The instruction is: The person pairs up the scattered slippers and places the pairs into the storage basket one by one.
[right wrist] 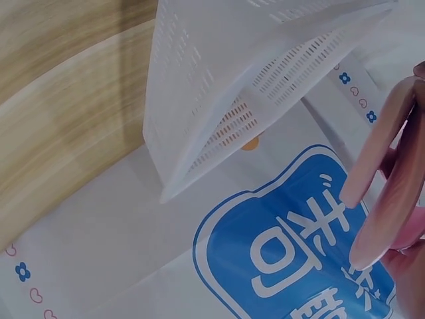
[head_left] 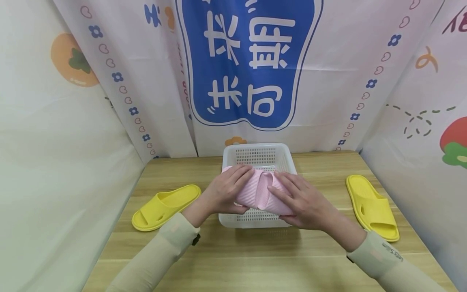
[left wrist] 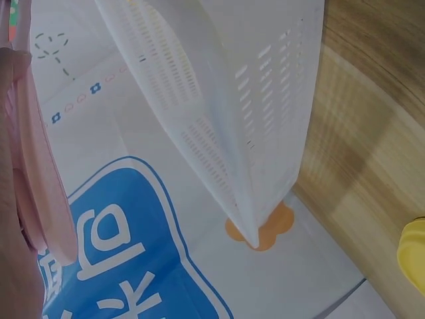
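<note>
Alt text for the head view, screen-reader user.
A person's left hand and right hand hold pink ribbed footwear over a white perforated basket on a wooden table. One yellow slipper lies left of the basket, another right.

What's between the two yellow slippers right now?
The white basket stands between them on the table, with the left hand and right hand gripping pink footwear above it; the head view shows this.

bare left hand (head_left: pixel 230 190): gripping, fingers curled, thumb below | bare right hand (head_left: pixel 305 199): gripping, fingers curled, thumb below | pale-sleeved left arm (head_left: pixel 155 255): angled forward, inward | pale-sleeved right arm (head_left: pixel 384 257): mirroring it
</note>
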A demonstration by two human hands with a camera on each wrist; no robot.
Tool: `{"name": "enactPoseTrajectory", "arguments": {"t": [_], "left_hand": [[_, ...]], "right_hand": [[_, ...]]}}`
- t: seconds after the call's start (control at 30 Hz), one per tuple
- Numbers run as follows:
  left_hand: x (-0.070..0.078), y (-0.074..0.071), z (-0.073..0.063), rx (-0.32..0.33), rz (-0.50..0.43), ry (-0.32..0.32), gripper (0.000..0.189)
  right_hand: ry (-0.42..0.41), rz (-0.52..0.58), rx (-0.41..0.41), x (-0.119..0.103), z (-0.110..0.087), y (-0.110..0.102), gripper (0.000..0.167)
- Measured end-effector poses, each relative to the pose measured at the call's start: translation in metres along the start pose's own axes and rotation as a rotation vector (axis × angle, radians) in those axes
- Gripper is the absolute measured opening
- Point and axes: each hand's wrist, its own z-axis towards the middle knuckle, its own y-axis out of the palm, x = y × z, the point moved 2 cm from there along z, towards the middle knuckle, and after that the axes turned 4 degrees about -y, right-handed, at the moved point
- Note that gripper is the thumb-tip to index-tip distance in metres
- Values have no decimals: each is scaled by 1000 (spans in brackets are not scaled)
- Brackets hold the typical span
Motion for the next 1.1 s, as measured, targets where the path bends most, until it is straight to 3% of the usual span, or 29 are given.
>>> {"name": "enactPoseTrajectory", "arguments": {"t": [0.67,1.1], "left_hand": [[-4,1,0,-111,25,-32,107],[-6,-3,-3,-82,33,-32,108]], "right_hand": [[24,-60,29,-4,4,0,63],[68,-50,44,-4,4,-1,69]]}}
